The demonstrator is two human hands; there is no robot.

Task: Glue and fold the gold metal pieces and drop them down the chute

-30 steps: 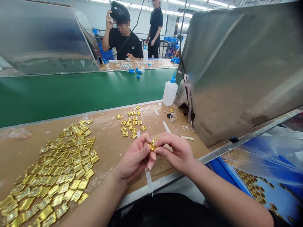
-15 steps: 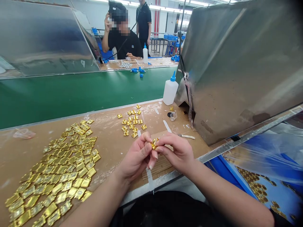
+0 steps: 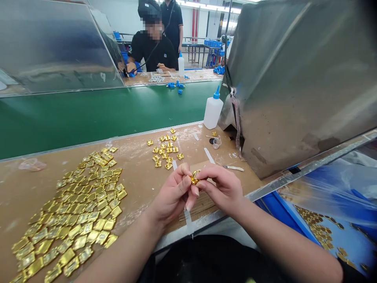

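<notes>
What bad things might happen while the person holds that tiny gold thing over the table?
The small gold piece is pinched only by the fingertips of the left hand and right hand, so it might slip and drop. It could land near the little gold pieces lying close by and get mixed up with them. The left forearm also lies close to the big spread of gold plates, so a sideways move might knock some out of place.
</notes>
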